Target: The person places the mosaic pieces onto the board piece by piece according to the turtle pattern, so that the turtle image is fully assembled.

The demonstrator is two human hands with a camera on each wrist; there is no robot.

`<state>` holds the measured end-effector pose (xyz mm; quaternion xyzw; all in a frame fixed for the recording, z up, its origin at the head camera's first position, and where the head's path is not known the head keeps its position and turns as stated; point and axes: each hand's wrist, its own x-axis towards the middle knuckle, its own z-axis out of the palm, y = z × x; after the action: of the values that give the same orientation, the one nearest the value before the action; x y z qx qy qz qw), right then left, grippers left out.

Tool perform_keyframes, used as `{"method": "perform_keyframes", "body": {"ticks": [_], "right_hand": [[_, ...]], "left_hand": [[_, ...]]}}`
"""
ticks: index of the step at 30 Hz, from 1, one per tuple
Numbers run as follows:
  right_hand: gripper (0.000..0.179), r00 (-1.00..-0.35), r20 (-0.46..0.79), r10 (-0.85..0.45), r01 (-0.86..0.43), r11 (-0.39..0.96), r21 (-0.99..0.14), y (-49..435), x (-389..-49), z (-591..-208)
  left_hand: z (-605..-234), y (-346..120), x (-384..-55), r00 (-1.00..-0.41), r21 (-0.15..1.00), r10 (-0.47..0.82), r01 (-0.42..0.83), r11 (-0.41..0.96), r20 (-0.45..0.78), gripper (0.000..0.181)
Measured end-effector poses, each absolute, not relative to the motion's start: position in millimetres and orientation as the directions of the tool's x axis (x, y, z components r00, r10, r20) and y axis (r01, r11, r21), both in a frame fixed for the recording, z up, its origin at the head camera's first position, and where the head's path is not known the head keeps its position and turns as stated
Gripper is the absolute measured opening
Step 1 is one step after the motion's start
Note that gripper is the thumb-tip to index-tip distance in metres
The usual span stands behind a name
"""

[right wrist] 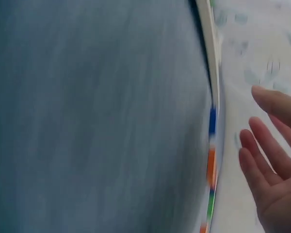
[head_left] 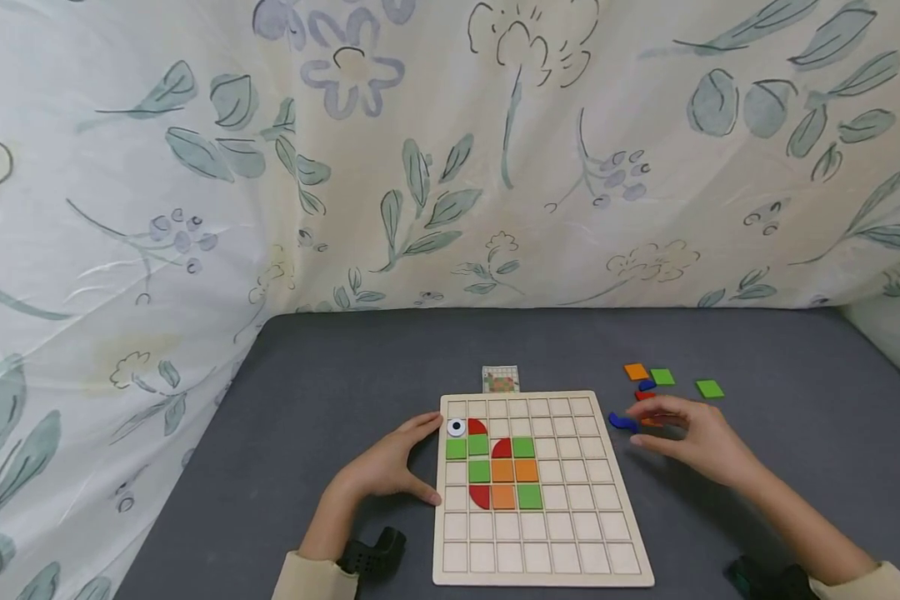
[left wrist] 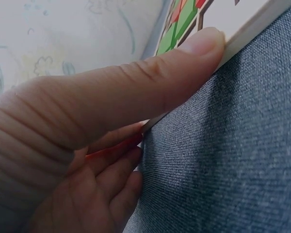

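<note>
A pale wooden grid board lies on the dark table. My left hand rests along its left edge, thumb low and fingers near the top corner. In the left wrist view the thumb touches the board's side, and a thin red strip shows along the fingers. On the board sit green, orange and red pieces and a round eye piece. To the right, my right hand hovers with fingers spread, beside a curved blue piece; nothing shows between its fingers in the right wrist view.
Loose pieces lie beyond the right hand: an orange square, a green square, another green square, a small blue piece and a red piece. A small picture card lies behind the board. A floral curtain hangs behind the table.
</note>
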<state>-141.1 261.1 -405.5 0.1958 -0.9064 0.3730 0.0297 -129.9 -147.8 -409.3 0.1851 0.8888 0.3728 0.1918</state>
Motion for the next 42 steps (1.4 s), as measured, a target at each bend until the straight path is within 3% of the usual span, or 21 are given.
{"method": "perform_keyframes", "body": {"ticks": [10,22,42], "right_hand": [[0.035,-0.963,0.166,-0.212,-0.269,0.765,-0.585,312,-153,-401],[0.043,-0.969,0.122,-0.215,-0.245,0.77,-0.59,337,-167,-415],[0.034,-0.956,0.164,-0.244,-0.293,0.757,-0.584,343,-167,-423]], "left_hand": [[-410,-150,-131,-0.856,0.731,0.467,0.17,0.66,-0.222,0.105],[-409,-149,-131,-0.849,0.737,0.48,0.176,0.653,-0.222,0.104],[-407,-148,-130,-0.848,0.744,0.488,0.187,0.641,-0.207,0.105]]}}
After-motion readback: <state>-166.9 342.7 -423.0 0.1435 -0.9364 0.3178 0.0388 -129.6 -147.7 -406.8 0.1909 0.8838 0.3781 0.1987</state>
